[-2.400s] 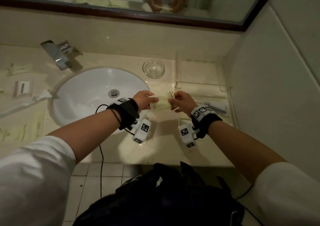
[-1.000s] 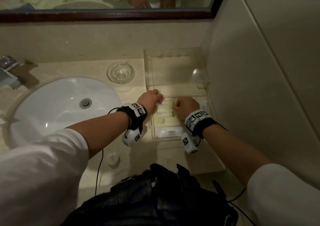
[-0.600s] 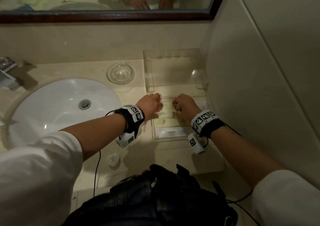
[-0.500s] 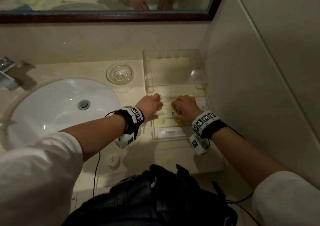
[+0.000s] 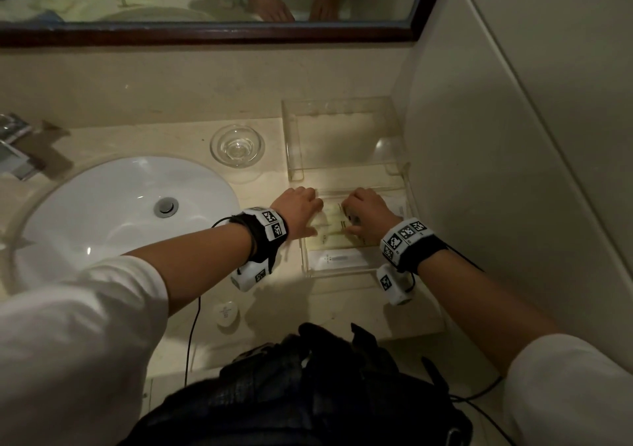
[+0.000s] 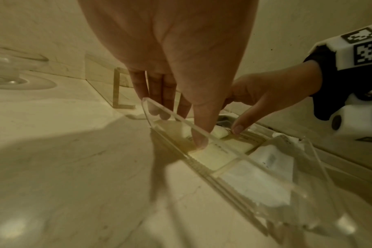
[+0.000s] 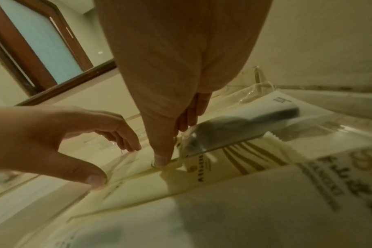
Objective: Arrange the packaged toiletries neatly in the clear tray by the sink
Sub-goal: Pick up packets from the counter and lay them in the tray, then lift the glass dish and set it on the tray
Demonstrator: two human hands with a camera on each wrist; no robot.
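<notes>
Cream packet (image 5: 330, 221) half-hidden under hands.

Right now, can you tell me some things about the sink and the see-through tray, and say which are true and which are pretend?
1. Both hands, left hand and right hand, reach into the clear tray. True.
2. The glass dish sits inside the sink. False: it stands on the counter beside the tray.
3. A white packet lies at the tray's near end. True.
4. The tray is left of the sink. False: it is right of it, by the wall.
</notes>
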